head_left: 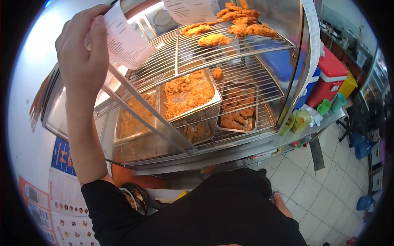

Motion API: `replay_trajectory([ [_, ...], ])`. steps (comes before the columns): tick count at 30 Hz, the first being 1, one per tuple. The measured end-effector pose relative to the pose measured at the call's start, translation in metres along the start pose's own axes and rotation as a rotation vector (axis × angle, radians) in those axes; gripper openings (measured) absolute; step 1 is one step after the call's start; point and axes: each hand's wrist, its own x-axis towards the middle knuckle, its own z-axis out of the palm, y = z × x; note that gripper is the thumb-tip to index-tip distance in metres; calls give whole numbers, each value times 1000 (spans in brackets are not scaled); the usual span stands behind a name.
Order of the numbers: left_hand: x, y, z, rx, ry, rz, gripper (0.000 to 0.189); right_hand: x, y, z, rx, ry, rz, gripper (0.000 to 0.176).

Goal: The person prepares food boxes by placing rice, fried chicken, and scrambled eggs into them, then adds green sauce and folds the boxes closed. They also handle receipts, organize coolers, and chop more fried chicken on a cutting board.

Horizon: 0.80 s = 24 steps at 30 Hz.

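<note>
My left hand (84, 53) is raised at the upper left by the top of a glass-sided food warmer (180, 153). Its thumb and curled fingers close on the edge of a printed receipt (125, 41), which hangs over the glass. A second receipt (191, 11) hangs beside it. Low on the right, my right hand (282, 205) shows mostly as a thumb, with a small shiny thing at its tip; my black shirt hides the rest. Inside the warmer, fried chicken pieces (246, 24) lie on the upper wire rack, above trays of fried food (184, 94).
Right of the warmer stand a red cooler (328, 74), a blue cooler (279, 61) and green cups (323, 107). A long paper strip (312, 37) hangs at the warmer's right edge. Menu posters (67, 197) cover the left wall. A tiled floor (312, 184) extends to the right.
</note>
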Motion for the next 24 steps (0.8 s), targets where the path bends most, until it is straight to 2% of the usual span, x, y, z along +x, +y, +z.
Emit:
replay_trajectory([
  [2,-2,3,0,66,68,2,27,-34,-34,3,428,136,253,17],
  [5,-6,-6,-1,218,124,12,23,-50,-56,2,394,130,204,18],
  [8,-6,-5,-1,95,80,-67,22,-64,-78,-1,353,108,199,17],
  [10,-5,-6,-4,105,79,-22,22,-65,-85,-5,228,58,138,16],
  [12,-5,-9,-10,27,108,-75,21,-71,-93,-10,21,10,67,16],
  [13,-4,-11,-14,-59,132,-117,20,-73,-99,-14,-143,-9,16,16],
  [17,-4,-21,-32,-56,205,-198,17,-78,-124,-34,-1033,-94,-244,17],
  [19,-2,-28,-40,-77,208,-218,16,-83,-127,-47,-1332,-148,-326,18],
  [20,2,-28,-42,-104,198,-245,15,-87,-131,-53,-1380,-157,-325,19],
  [22,13,-26,-47,-101,161,-281,19,-89,-131,-67,-1276,-104,-240,19],
  [24,20,-37,-63,-160,136,-204,31,-79,-153,-75,-1258,-115,-257,18],
])
